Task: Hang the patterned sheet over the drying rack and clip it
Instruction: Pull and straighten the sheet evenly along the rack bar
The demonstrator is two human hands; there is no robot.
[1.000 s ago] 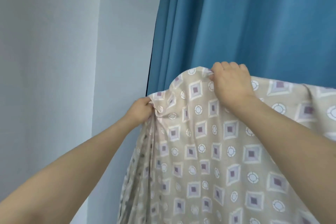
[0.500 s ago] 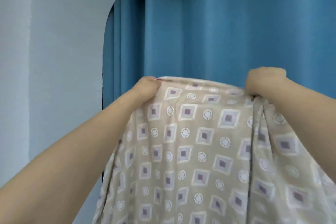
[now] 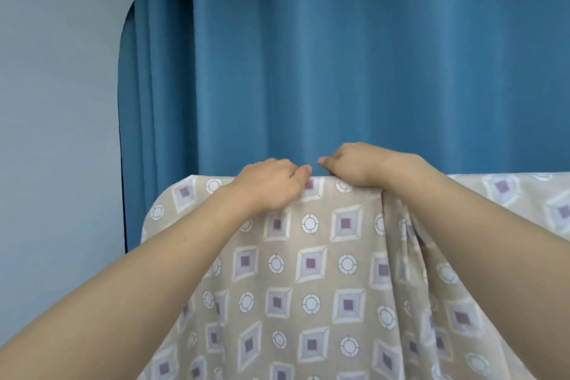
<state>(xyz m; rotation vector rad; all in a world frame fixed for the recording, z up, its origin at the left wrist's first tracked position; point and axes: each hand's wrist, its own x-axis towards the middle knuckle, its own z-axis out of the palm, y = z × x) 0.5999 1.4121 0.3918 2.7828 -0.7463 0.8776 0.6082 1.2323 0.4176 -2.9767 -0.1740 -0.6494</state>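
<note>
Head view: you are looking forward and slightly down from close behind your own hands, the left hand (image 3: 271, 185) and right hand (image 3: 367, 163), facing the patterned sheet (image 3: 308, 271) and the blue curtain (image 3: 339, 55) just beyond.

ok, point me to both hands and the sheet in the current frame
left hand (image 3: 271, 185), head view, on the back of the hand
right hand (image 3: 364, 166), head view, on the knuckles
sheet (image 3: 311, 265), head view, on the hanging front below the hands

left hand (image 3: 271, 185) fingers curled, gripped sheet (image 3: 311, 262) edge | right hand (image 3: 361, 165) likewise | thumbs nearly met | both forearms raised
</note>
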